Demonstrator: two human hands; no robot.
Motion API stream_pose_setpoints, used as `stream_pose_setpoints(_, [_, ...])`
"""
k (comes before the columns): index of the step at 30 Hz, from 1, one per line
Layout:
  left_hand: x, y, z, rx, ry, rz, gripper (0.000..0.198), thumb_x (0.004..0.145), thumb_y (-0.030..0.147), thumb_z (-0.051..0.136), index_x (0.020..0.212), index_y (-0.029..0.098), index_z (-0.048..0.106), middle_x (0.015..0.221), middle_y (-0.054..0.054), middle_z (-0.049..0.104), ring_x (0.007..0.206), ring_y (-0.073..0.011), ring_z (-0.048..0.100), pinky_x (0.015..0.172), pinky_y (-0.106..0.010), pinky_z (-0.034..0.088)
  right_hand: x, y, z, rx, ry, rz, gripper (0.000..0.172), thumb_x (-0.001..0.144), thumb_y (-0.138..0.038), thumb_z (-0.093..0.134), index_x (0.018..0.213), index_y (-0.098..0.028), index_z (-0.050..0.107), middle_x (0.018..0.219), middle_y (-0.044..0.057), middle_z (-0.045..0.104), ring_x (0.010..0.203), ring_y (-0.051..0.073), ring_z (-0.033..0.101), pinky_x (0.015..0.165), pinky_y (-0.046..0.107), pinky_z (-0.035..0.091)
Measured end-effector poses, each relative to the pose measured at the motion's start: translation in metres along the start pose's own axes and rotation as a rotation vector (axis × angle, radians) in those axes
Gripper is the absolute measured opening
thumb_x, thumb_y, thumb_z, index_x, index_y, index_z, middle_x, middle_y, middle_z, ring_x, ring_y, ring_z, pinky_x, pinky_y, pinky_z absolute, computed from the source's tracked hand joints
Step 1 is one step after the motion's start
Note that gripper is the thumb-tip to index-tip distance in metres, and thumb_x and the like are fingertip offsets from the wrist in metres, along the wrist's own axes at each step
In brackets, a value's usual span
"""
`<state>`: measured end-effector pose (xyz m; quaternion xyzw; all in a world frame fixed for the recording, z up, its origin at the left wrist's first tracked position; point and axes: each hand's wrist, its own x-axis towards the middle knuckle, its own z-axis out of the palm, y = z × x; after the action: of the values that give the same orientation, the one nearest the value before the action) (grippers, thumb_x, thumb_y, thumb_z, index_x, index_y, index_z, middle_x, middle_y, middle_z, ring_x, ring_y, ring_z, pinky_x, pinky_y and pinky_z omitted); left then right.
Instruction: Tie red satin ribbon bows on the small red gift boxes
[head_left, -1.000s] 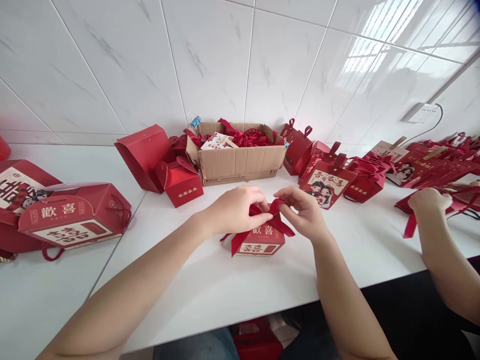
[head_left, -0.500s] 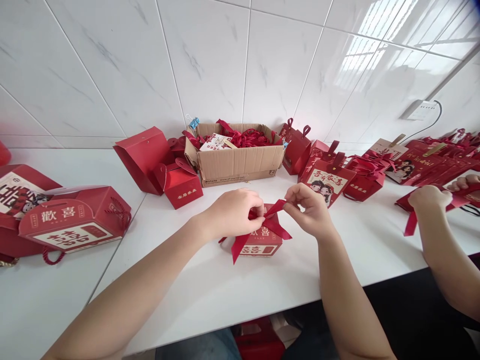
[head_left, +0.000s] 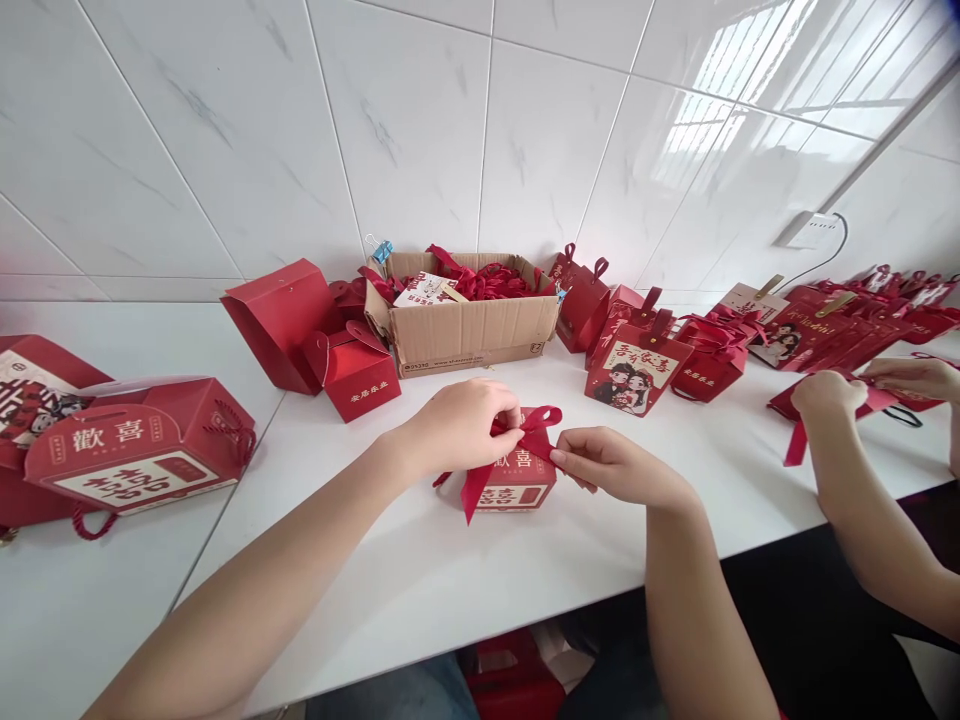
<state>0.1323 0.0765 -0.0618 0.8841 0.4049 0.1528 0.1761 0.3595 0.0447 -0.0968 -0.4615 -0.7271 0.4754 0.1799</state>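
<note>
A small red gift box (head_left: 517, 497) with white lettering stands on the white table in front of me. Red ribbon (head_left: 474, 492) lies across its top, with a loop standing up at the right and one tail hanging down the front left. My left hand (head_left: 474, 425) pinches the ribbon at the knot from the left. At the box's right edge, my right hand (head_left: 611, 465) grips a ribbon end between thumb and fingers. The fingers partly hide the knot.
Behind the box is a cardboard carton (head_left: 472, 335) of red ribbons. Folded red boxes (head_left: 358, 375) stand left of it, couple-print boxes (head_left: 637, 375) right. A larger red box (head_left: 142, 450) sits far left. A co-worker's hands (head_left: 829, 395) handle ribbon at right.
My right hand has moved down from above the box to its right side and now holds a different part of the ribbon. A loop shows above the knot. My left hand stays at the knot.
</note>
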Motion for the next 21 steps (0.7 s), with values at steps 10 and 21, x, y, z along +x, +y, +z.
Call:
stream_pose_setpoints(10, [0.002,0.001,0.005,0.152,0.007,0.057,0.015,0.084,0.024,0.051,0.077,0.018,0.062,0.082,-0.001,0.067,0.078,-0.0174,0.058,0.064,-0.029,0.04,-0.018,-0.007,0.036,0.166,0.127,0.087,0.046,0.091,-0.05,0.049,0.059,-0.017,0.048,0.047,-0.004,0.044,0.043,0.007,0.035,0.044,0.023,0.029])
stream_pose_setpoints(21, [-0.003,-0.001,-0.012,0.021,-0.05,-0.004,0.028,0.091,0.041,0.046,0.085,0.021,0.064,0.091,-0.001,0.066,0.08,-0.0171,0.059,0.066,-0.029,0.04,-0.027,-0.01,0.015,0.043,0.412,0.018,0.046,0.088,-0.057,0.051,0.065,-0.018,0.055,0.057,0.0,0.053,0.054,0.011,0.047,0.053,0.026,0.038])
